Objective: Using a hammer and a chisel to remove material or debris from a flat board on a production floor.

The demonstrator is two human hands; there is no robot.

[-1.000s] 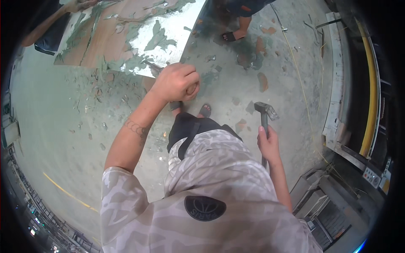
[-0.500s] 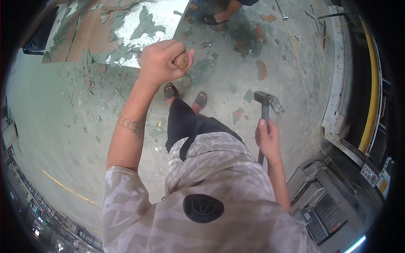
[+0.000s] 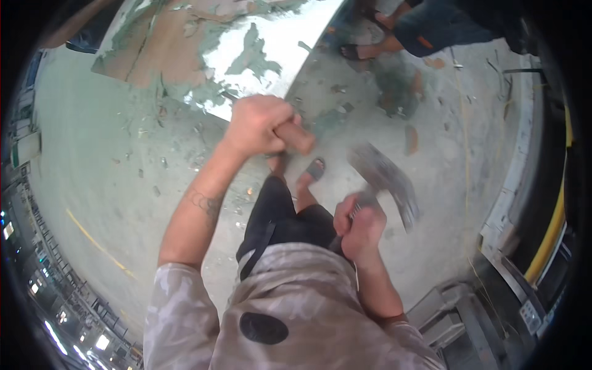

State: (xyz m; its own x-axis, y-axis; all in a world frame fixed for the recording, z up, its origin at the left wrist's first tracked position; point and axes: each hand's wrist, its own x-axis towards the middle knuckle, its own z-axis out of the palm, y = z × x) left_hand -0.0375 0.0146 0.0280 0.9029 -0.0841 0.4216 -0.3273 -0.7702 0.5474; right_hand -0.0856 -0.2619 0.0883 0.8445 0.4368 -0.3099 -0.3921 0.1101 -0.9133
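My left hand [image 3: 256,126] is closed round a chisel by its wooden handle [image 3: 297,137]. The handle's butt points to the right. A short stretch of what looks like the grey blade [image 3: 229,97] shows past my fist, against the edge of a large board [image 3: 302,58]. Patches of green coating cling to the board's white and brown face. Lower right, my right hand [image 3: 362,225] grips a hammer [image 3: 382,172] by its shaft. Its metal head is blurred by motion and sits apart from the chisel handle.
Flakes and chips of coating litter the concrete floor [image 3: 154,203]. Another person's sandalled feet [image 3: 364,52] and dark shorts [image 3: 453,28] are beyond the board's right edge. A machine with a yellow rail [image 3: 549,240] runs along the right side. A grey metal frame [image 3: 450,314] stands lower right.
The hammer has come left and turned, nearer the chisel handle. My left hand has shifted right and down in the picture, showing more handle. The board appears farther right, and the other person's shorts show more.
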